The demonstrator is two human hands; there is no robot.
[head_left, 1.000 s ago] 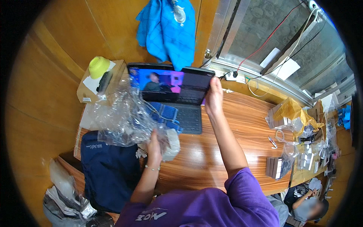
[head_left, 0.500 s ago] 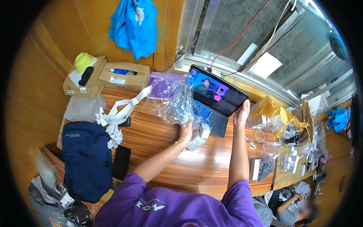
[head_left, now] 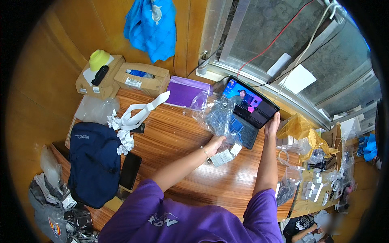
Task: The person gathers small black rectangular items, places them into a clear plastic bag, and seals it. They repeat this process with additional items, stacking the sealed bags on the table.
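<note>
My left hand (head_left: 213, 144) grips a crumpled clear plastic bag (head_left: 219, 116) with small white boxes (head_left: 225, 155) at its lower end, held over the wooden table (head_left: 174, 137). Right behind the bag stands an open dark tablet with keyboard (head_left: 248, 107), its screen lit. My right hand (head_left: 272, 124) holds the right edge of that screen. Both forearms reach up from my purple shirt at the lower edge.
A dark blue backpack (head_left: 93, 160) and a black phone (head_left: 129, 171) lie at the left. White crumpled strips (head_left: 129, 121), a purple pouch (head_left: 184, 92), two cardboard boxes (head_left: 139, 78), yellow bags (head_left: 302, 130) and small parts at the right. Blue cloth (head_left: 152, 25) hangs on the wall.
The view has swung so the tablet sits further right. My left hand with the plastic bag has moved right, close to the keyboard. My right hand stays on the screen's edge.
</note>
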